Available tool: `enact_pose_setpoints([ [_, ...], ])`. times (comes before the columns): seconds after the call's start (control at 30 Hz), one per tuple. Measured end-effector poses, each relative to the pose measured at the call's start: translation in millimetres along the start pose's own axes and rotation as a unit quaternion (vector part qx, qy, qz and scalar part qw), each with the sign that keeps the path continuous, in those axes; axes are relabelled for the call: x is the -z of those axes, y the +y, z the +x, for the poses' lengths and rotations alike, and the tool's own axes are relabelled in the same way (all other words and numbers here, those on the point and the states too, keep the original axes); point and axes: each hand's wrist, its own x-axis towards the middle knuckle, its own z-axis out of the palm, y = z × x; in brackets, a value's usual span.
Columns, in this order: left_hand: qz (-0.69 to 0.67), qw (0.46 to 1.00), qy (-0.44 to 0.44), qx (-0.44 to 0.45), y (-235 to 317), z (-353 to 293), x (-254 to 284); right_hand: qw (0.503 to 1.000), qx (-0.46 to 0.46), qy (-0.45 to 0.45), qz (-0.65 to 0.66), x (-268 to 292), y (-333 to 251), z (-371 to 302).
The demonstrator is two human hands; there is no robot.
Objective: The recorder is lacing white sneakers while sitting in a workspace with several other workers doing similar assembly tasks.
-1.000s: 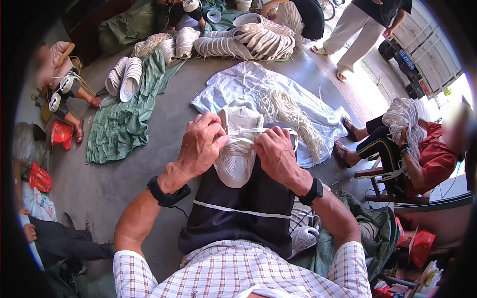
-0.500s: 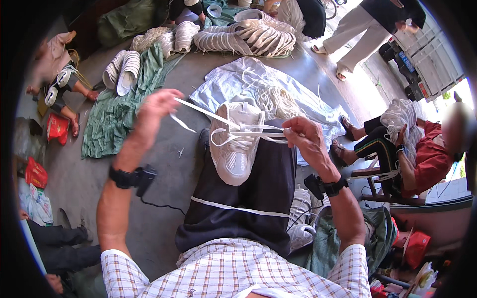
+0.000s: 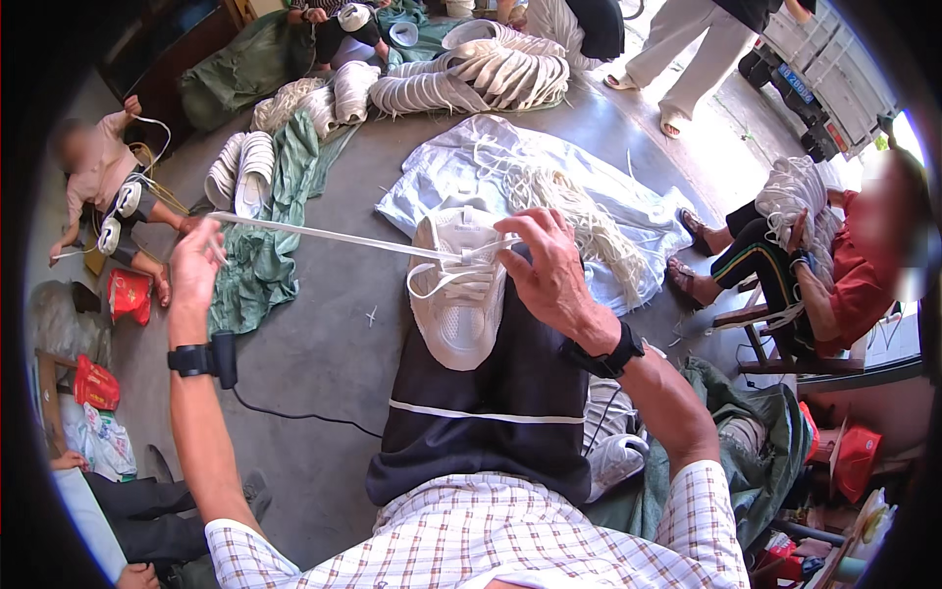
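Observation:
A white sneaker [image 3: 457,319] rests on my dark-trousered lap, its toe toward me. White lacing crosses its front, and a loose loop of lace hangs at its left side. My left hand [image 3: 199,260] is far out to the left, closed on a white shoelace [image 3: 324,234] that runs taut from the shoe's upper eyelets. At the shoe's upper right edge, my right hand [image 3: 549,270] pinches the lace close to the eyelets with thumb and forefinger. Part of the shoe's opening is hidden behind that hand's fingers.
Ahead lies a pale sheet [image 3: 432,162] with a pile of white laces [image 3: 579,221]. Stacked white shoe uppers [image 3: 471,83] stand behind it. Green sacking [image 3: 260,285] lies left. A seated person in red [image 3: 854,285] holds a bundle at right; others sit or stand around.
My left hand has moved left and down, drawing the lace out longer and straighter. My right hand has moved left, in against the shoe's upper edge.

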Motion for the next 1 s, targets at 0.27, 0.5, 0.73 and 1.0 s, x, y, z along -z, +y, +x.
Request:
enact_pose_setpoints([
  [0.27, 0.352, 0.808, -0.192, -0.432, -19.1, -110.7, -232.3, 0.994, 0.092, -0.042, -0.049, -9.2, 0.8, 13.5],
  [0.5, 0.377, 0.783, -0.343, -0.356, -39.1, -118.7, -259.3, 0.995, 0.038, 0.012, -0.089, 16.2, 29.6, 10.2],
  [0.73, 0.352, 0.799, -0.361, -0.327, -34.9, -124.9, -264.0, 0.999, -0.024, -0.012, -0.034, 26.8, 50.4, 0.6],
  [1.0, 0.347, 0.793, -0.339, -0.369, -43.0, -119.5, -262.0, 0.993, -0.104, -0.06, -0.021, 61.1, 68.1, -30.3],
])
